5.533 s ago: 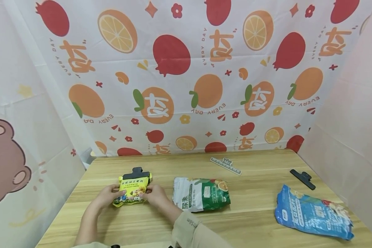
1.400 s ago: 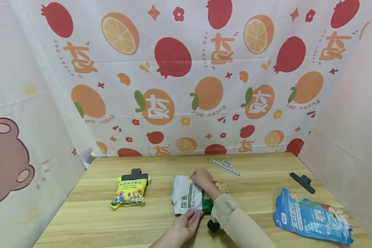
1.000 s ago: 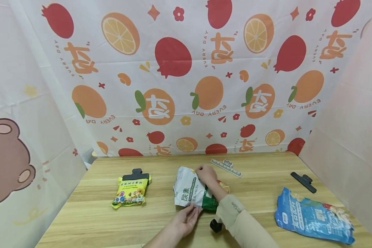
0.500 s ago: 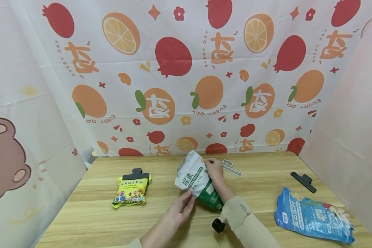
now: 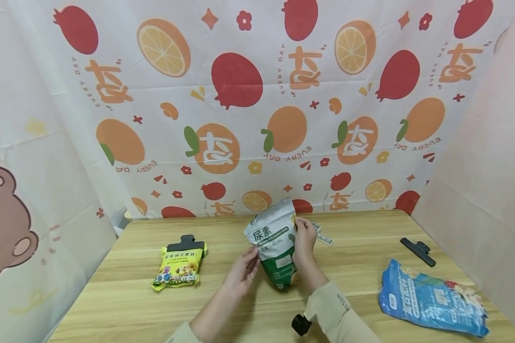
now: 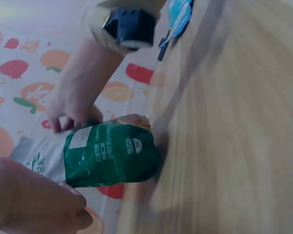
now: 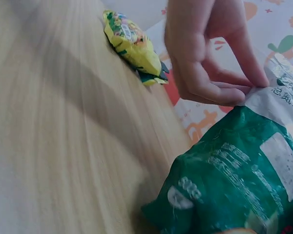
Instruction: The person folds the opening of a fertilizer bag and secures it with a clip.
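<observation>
A white-and-green bag (image 5: 279, 243) is held nearly upright at the middle of the table, its white end up and its green end low. My left hand (image 5: 242, 271) pinches its left edge between thumb and fingers; the right wrist view shows this left hand (image 7: 210, 58) at the white part. My right hand (image 5: 304, 240) grips the opposite edge near the top. In the left wrist view the bag (image 6: 107, 153) spans between both hands, its green end close to the tabletop.
A yellow bag (image 5: 179, 267) with a black clip (image 5: 186, 243) lies at the left. Behind my right hand is a partly hidden ruler-patterned clip (image 5: 324, 239). Another black clip (image 5: 418, 251) and a blue bag (image 5: 433, 300) lie at the right. A printed cloth (image 5: 236, 109) hangs behind.
The white-and-green bag, lying flat earlier, has been raised and turned upright between my hands. Both hands have moved with it. Earlier still, they were at the yellow bag.
</observation>
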Demonstrator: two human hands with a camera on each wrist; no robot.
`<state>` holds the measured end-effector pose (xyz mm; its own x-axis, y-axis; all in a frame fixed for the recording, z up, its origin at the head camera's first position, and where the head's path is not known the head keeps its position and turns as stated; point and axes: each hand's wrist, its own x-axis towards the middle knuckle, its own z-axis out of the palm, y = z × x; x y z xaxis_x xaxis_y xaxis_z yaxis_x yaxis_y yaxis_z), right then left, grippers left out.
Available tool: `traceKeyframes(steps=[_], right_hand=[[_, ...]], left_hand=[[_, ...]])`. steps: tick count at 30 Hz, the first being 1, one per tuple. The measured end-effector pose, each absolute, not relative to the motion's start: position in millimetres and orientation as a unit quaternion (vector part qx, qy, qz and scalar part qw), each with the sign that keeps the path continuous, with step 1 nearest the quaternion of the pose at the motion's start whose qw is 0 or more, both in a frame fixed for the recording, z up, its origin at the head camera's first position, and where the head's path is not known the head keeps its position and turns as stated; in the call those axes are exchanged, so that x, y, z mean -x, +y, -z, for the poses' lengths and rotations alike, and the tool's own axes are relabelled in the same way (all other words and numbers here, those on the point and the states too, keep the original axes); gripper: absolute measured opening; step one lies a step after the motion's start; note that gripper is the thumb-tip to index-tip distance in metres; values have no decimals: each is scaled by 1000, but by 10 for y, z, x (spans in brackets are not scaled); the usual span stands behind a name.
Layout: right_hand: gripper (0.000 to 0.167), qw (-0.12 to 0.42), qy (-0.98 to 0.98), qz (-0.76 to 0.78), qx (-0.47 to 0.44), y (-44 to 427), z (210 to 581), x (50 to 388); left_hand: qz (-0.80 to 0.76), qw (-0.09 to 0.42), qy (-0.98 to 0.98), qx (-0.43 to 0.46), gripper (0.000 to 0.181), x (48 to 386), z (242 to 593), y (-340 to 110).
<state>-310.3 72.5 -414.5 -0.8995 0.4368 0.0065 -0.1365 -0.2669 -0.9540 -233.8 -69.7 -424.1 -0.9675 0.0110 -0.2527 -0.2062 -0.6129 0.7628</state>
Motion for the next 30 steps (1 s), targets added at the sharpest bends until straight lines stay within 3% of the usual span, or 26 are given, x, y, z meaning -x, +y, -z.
traceKeyframes(steps=[3,7,13,25,30], right_hand=[[14,196,-538,-811,122,700,4142,3064],[14,202,-515,-827,104,685,4151,3016],[16,213,-476,-851,69,661,4196,2959],[17,209,-489,-847,-25,719,4212,2832],[9,193,-578,-789,-77,810,4171,2764]], left_hand=[[-885,44,451,101,24,2388,4225,-730],[-886,24,455,86,12,2440,4214,-776],[-879,-7,471,72,10,2503,4201,-852],[-812,15,584,13,10,2526,4162,-1087],[-744,21,667,-8,23,2490,4086,-1094]])
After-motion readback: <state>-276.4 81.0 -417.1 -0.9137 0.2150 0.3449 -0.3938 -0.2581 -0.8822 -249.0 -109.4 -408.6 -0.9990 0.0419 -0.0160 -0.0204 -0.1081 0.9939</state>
